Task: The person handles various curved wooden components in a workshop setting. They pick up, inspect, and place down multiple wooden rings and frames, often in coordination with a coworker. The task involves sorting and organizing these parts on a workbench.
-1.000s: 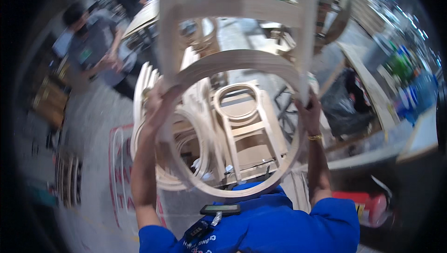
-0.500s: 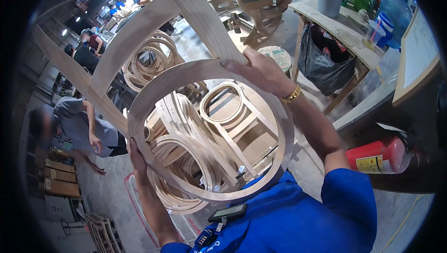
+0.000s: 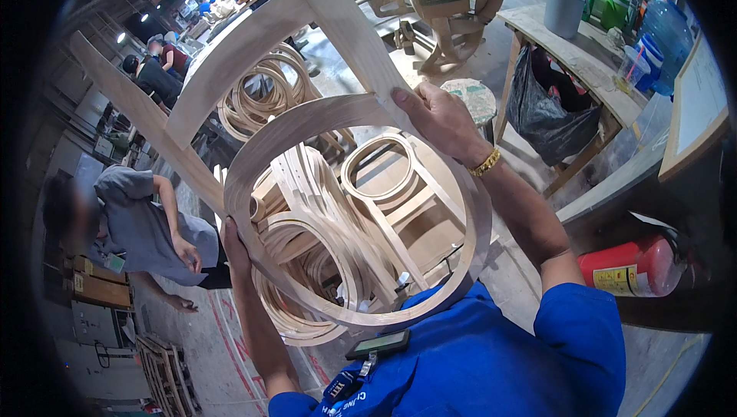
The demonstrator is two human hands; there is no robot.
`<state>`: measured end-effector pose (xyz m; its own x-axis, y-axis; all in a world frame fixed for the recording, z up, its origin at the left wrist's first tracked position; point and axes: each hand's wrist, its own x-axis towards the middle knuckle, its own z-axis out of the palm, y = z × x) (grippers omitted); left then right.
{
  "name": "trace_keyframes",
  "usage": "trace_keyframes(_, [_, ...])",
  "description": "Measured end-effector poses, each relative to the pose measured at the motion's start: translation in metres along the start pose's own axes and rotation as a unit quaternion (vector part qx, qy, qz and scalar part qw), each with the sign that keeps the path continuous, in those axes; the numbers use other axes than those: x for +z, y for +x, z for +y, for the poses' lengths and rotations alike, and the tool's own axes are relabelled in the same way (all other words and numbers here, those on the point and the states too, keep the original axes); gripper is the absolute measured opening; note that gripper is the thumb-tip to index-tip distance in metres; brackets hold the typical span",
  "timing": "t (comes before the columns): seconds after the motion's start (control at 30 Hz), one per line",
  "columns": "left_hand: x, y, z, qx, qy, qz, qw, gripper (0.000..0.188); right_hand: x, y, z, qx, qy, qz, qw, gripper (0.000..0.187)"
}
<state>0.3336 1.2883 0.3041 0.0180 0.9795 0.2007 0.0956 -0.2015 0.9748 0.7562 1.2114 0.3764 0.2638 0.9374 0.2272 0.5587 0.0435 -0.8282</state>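
Observation:
I hold up a pale wooden frame (image 3: pixel 316 115), a wide round ring joined to two long straight legs with a curved crosspiece (image 3: pixel 244 54) between them. My right hand (image 3: pixel 444 121) is closed round the place where the right leg meets the ring, with the thumb on its face. My left hand (image 3: pixel 236 246) grips the ring's left side, its fingers partly hidden by the wood. Through the ring I see a pile of wooden rings (image 3: pixel 349 263) and curved strips (image 3: pixel 311 186). A smaller round frame (image 3: pixel 414 175) with straight legs lies beside them.
Stacked wooden rings (image 3: pixel 272 94) stand beyond the frame. At the left is a co-worker in a grey shirt (image 3: pixel 153 221). On the right are a wooden table (image 3: pixel 530 21) with buckets, a hanging black bag (image 3: pixel 549 114), a stool (image 3: pixel 472 98) and a red fire extinguisher (image 3: pixel 649 263).
My right thumb and fingers have shifted slightly at the joint of leg and ring. The whole view has swung a little, and the frame stays in both hands.

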Motion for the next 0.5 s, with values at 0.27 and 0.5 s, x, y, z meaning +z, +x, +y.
trace_keyframes(0.27, [0.004,0.001,0.011,-0.001,0.016,-0.029,0.999,0.04,-0.002,-0.007,0.002,-0.007,-0.052,0.01,0.999,0.072])
trace_keyframes(0.5, [-0.001,0.0,0.011,0.011,0.046,-0.046,0.998,0.041,-0.005,-0.012,0.003,0.028,-0.029,-0.012,0.999,0.068])
